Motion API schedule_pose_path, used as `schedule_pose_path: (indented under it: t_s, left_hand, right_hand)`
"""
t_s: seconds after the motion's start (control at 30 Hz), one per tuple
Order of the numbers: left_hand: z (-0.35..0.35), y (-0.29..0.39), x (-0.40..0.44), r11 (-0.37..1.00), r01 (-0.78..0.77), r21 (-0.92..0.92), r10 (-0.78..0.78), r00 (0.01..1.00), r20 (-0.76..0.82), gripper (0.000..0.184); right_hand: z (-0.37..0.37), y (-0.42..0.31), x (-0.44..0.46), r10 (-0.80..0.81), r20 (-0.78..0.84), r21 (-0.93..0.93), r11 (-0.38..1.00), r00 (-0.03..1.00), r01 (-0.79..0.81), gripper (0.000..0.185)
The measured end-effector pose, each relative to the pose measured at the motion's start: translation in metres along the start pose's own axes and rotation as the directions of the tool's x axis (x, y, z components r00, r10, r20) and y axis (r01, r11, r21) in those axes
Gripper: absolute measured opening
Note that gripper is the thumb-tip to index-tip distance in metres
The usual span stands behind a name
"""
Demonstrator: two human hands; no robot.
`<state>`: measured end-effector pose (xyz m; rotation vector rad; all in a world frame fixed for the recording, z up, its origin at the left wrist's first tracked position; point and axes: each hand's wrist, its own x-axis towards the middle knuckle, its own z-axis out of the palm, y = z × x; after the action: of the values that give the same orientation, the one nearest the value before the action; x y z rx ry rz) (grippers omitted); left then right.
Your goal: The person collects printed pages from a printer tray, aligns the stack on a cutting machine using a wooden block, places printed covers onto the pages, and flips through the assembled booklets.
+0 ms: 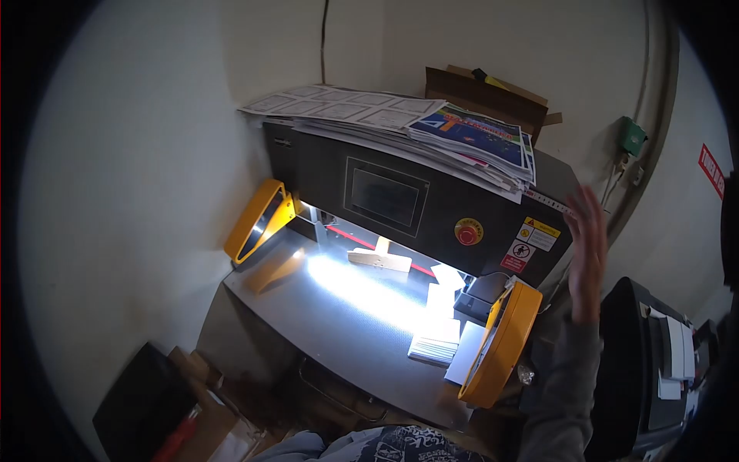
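Note:
My right hand (586,250) is raised beside the right end of a dark paper-cutting machine (308,165), its fingers stretched upward and nothing visible in them. Whether the fingertips touch the machine's edge I cannot tell. On the machine's lit grey table (331,308) lies a stack of white cut paper (435,341), close to the right yellow side guard (504,346). More white sheets (440,296) lie behind that stack. A wooden block with a handle (379,260) rests under the machine's opening. My left hand does not show.
Printed sheets (331,106) and blue-covered booklets (473,135) are piled on top of the machine. Its front carries a dark screen (385,196) and a red stop button (468,233). A yellow guard (258,223) stands left. A black machine (635,369) is at right.

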<state>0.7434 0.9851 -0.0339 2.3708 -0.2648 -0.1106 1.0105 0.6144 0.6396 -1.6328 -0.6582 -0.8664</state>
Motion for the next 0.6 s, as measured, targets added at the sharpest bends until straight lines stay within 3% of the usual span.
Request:
schedule_pose_path:
  t_s: [0.07, 0.13, 0.17, 0.23, 0.27, 0.3, 0.37, 0.4, 0.43, 0.47, 0.5, 0.53, 0.6]
  left_hand:
    - [0.007, 0.0, 0.017, 0.998, -0.061, -0.034, 0.061, 0.998, 0.005, 0.031]
    - [0.025, 0.02, 0.026, 0.99, -0.109, -0.088, 0.111, 0.994, 0.012, 0.032]
    - [0.034, 0.026, 0.026, 0.985, -0.13, -0.109, 0.133, 0.991, 0.017, 0.032]
    - [0.041, 0.036, 0.026, 0.975, -0.173, -0.138, 0.178, 0.984, 0.024, 0.032]
    - [0.041, 0.04, 0.029, 0.97, -0.194, -0.146, 0.2, 0.98, 0.024, 0.032]
    - [0.041, 0.043, 0.03, 0.965, -0.214, -0.149, 0.22, 0.975, 0.023, 0.033]
    - [0.034, 0.042, 0.029, 0.957, -0.252, -0.146, 0.259, 0.966, 0.028, 0.033]
    - [0.028, 0.038, 0.027, 0.952, -0.272, -0.141, 0.28, 0.959, 0.037, 0.033]
    - [0.024, 0.031, 0.025, 0.946, -0.295, -0.135, 0.304, 0.951, 0.049, 0.033]
    - [0.02, 0.023, 0.023, 0.938, -0.32, -0.132, 0.33, 0.942, 0.063, 0.033]
    - [0.019, 0.017, 0.022, 0.929, -0.348, -0.13, 0.359, 0.93, 0.081, 0.034]
    - [0.013, 0.01, 0.022, 0.917, -0.377, -0.129, 0.39, 0.915, 0.101, 0.034]
    - [0.001, -0.001, 0.025, 0.89, -0.437, -0.133, 0.454, 0.88, 0.142, 0.034]
  right_hand:
    - [-0.032, 0.011, -0.052, 0.105, -0.056, 0.193, 0.977, 0.993, -0.092, 0.051]
    - [-0.07, 0.024, -0.113, 0.238, -0.064, 0.217, 0.951, 0.969, -0.22, 0.046]
    - [-0.079, 0.028, -0.147, 0.35, -0.171, 0.187, 0.929, 0.921, -0.318, 0.044]
    - [-0.091, 0.036, -0.212, 0.544, -0.403, 0.205, 0.837, 0.736, -0.507, 0.037]
    - [-0.095, 0.041, -0.247, 0.568, -0.473, 0.211, 0.815, 0.673, -0.539, 0.034]
    - [-0.099, 0.044, -0.281, 0.632, -0.531, 0.28, 0.76, 0.564, -0.587, 0.03]
    - [-0.099, 0.055, -0.352, 0.676, -0.581, 0.321, 0.702, 0.453, -0.636, 0.026]
    - [-0.091, 0.055, -0.374, 0.75, -0.546, 0.419, 0.631, 0.375, -0.653, 0.023]
    - [-0.079, 0.054, -0.394, 0.79, -0.495, 0.393, 0.575, 0.362, -0.718, 0.019]
    - [-0.072, 0.056, -0.415, 0.834, -0.435, 0.316, 0.495, 0.34, -0.809, 0.018]
    - [-0.059, 0.063, -0.438, 0.826, -0.398, 0.156, 0.49, 0.4, -0.857, 0.019]
    - [-0.039, 0.054, -0.434, 0.929, -0.322, 0.181, 0.249, 0.182, -0.952, 0.022]
    - [-0.03, 0.07, -0.478, 0.999, -0.023, -0.179, 0.035, 0.04, -0.983, 0.025]
